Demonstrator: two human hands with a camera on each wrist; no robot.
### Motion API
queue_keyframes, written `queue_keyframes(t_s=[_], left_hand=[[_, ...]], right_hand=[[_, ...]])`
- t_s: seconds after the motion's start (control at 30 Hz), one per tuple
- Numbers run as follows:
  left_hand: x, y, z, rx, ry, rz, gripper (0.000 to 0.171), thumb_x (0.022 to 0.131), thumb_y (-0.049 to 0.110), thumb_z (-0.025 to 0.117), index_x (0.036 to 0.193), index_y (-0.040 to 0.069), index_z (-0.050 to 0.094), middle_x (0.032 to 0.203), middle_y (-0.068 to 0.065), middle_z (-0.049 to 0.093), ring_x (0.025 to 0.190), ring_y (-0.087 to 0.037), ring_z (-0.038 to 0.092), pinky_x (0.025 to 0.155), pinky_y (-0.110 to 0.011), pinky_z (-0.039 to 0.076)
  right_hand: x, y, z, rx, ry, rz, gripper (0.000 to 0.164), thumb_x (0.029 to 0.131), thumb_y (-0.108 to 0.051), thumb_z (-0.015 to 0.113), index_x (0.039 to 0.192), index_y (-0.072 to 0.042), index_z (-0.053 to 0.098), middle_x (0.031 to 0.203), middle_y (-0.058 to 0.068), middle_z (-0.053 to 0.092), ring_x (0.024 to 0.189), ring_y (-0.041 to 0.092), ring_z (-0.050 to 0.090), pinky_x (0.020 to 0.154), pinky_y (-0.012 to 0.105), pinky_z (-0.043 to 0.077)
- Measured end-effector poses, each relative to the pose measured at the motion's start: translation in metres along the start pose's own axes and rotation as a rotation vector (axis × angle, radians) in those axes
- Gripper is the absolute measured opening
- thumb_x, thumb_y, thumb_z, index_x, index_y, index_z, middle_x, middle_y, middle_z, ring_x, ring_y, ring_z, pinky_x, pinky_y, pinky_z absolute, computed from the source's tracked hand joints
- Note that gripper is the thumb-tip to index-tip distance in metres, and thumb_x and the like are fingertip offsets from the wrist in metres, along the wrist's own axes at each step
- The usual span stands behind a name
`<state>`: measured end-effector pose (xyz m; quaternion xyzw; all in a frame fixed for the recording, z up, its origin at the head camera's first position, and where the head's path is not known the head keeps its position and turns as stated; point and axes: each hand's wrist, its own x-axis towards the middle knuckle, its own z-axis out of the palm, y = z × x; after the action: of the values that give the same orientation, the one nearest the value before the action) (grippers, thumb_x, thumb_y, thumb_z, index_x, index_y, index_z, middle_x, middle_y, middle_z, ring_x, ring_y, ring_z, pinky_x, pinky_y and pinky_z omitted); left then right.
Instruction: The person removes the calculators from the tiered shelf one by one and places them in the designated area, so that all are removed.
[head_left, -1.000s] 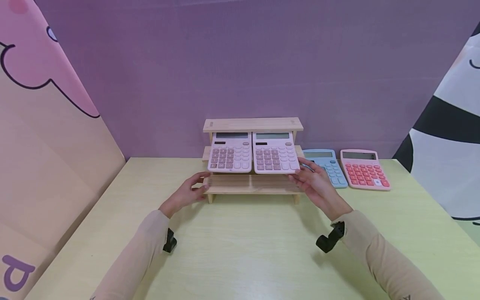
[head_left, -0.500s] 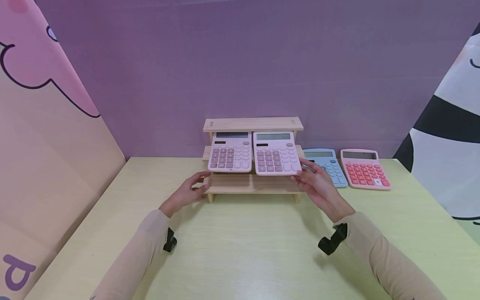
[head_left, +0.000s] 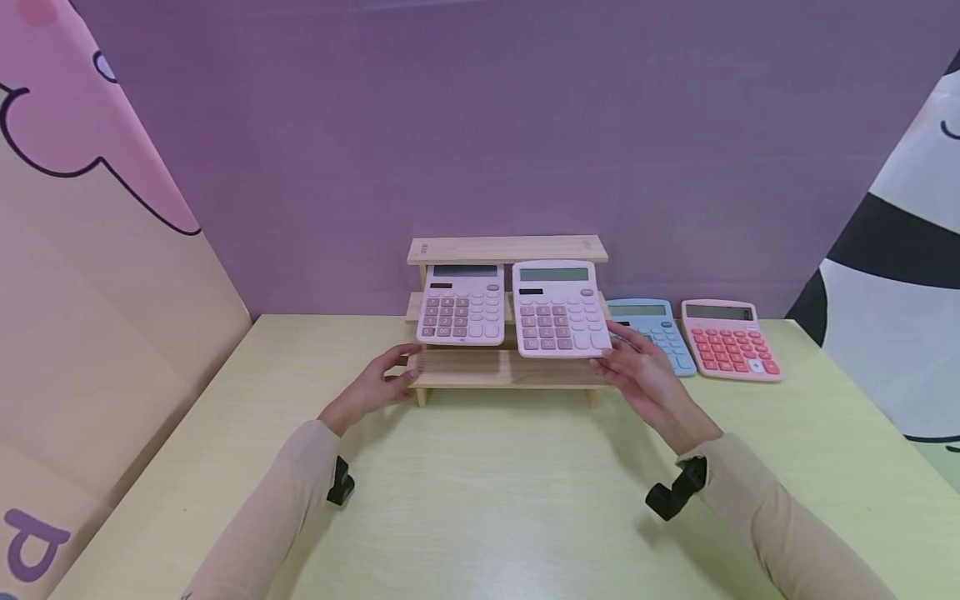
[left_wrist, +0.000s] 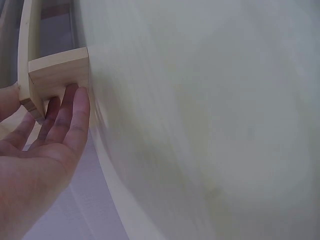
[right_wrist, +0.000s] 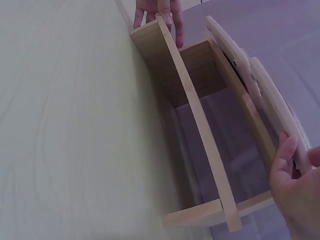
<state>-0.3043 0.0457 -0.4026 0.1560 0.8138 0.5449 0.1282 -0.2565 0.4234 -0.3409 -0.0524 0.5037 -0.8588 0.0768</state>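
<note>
A three-tier wooden rack stands against the purple backdrop. My left hand holds the left end of its lowest step; in the left wrist view the thumb is on the board and the fingers curl beneath it. A pale pink calculator leans on the middle tier, at the left. To its right is a second pale pink calculator, pinched at its lower right corner by my right hand. That calculator is tilted, nearer to me than its neighbour, and in the right wrist view its edge shows.
On the table right of the rack lie a blue calculator, partly hidden by my right hand, and a pink calculator with red keys. A printed panel rises along each side of the table.
My right hand has drawn the right pale pink calculator towards me and to the right, widening the gap to its neighbour. My left hand has stayed on the rack.
</note>
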Motion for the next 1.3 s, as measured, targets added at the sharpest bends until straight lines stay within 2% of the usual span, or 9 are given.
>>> queue_keyframes(t_s=[0.13,0.3,0.47,0.73,0.97,1.17,1.3], left_hand=[[0.000,0.001,0.001,0.001,0.003,-0.004,0.049,0.096,0.019,0.048,0.141,0.017,0.030,0.139,-0.015,0.032,0.115,-0.035,0.049,0.088,-0.040,0.052],[-0.001,0.002,0.000,-0.006,0.004,0.000,0.048,0.096,0.018,0.048,0.141,0.017,0.031,0.138,-0.016,0.033,0.114,-0.035,0.050,0.088,-0.040,0.052],[-0.001,0.002,-0.001,-0.012,-0.004,0.010,0.048,0.096,0.018,0.048,0.141,0.015,0.030,0.139,-0.017,0.031,0.116,-0.037,0.047,0.090,-0.042,0.051],[-0.002,0.002,0.001,-0.016,-0.003,0.006,0.049,0.096,0.017,0.047,0.141,0.016,0.030,0.140,-0.018,0.030,0.118,-0.038,0.047,0.091,-0.043,0.050],[-0.002,0.003,0.000,-0.006,-0.001,0.000,0.048,0.096,0.017,0.047,0.141,0.016,0.030,0.139,-0.017,0.031,0.116,-0.036,0.047,0.090,-0.042,0.051],[-0.001,0.003,0.000,-0.004,-0.002,0.006,0.049,0.096,0.018,0.047,0.141,0.015,0.030,0.139,-0.017,0.031,0.116,-0.036,0.047,0.090,-0.043,0.050],[-0.001,0.002,0.000,-0.010,-0.004,0.004,0.049,0.096,0.017,0.047,0.141,0.015,0.030,0.139,-0.018,0.030,0.117,-0.037,0.047,0.091,-0.044,0.050]], right_hand=[[-0.004,-0.006,-0.001,0.027,-0.043,-0.050,0.039,0.091,0.010,0.040,0.127,-0.005,0.033,0.103,0.005,0.060,0.085,0.015,0.061,0.080,0.025,0.053],[-0.007,-0.013,-0.002,-0.002,-0.061,-0.086,0.039,0.091,0.010,0.041,0.127,-0.003,0.033,0.104,0.005,0.062,0.086,0.015,0.062,0.079,0.024,0.054],[-0.009,-0.013,-0.008,-0.031,-0.040,-0.068,0.039,0.091,0.009,0.042,0.126,-0.003,0.031,0.103,0.004,0.060,0.086,0.014,0.062,0.080,0.024,0.053],[-0.015,-0.016,-0.014,0.001,-0.027,-0.040,0.044,0.091,0.009,0.042,0.131,-0.004,0.028,0.104,0.003,0.061,0.087,0.014,0.062,0.080,0.024,0.054],[-0.020,-0.021,-0.019,-0.004,-0.032,-0.025,0.050,0.091,0.009,0.042,0.136,-0.004,0.023,0.107,0.003,0.060,0.089,0.015,0.062,0.082,0.024,0.054],[-0.026,-0.025,-0.028,0.029,-0.050,-0.015,0.049,0.092,0.009,0.041,0.135,-0.006,0.024,0.108,0.003,0.060,0.091,0.017,0.062,0.084,0.026,0.053],[-0.030,-0.027,-0.034,0.033,-0.060,-0.005,0.054,0.092,0.009,0.040,0.140,-0.006,0.017,0.110,0.002,0.059,0.093,0.016,0.061,0.085,0.026,0.053]])
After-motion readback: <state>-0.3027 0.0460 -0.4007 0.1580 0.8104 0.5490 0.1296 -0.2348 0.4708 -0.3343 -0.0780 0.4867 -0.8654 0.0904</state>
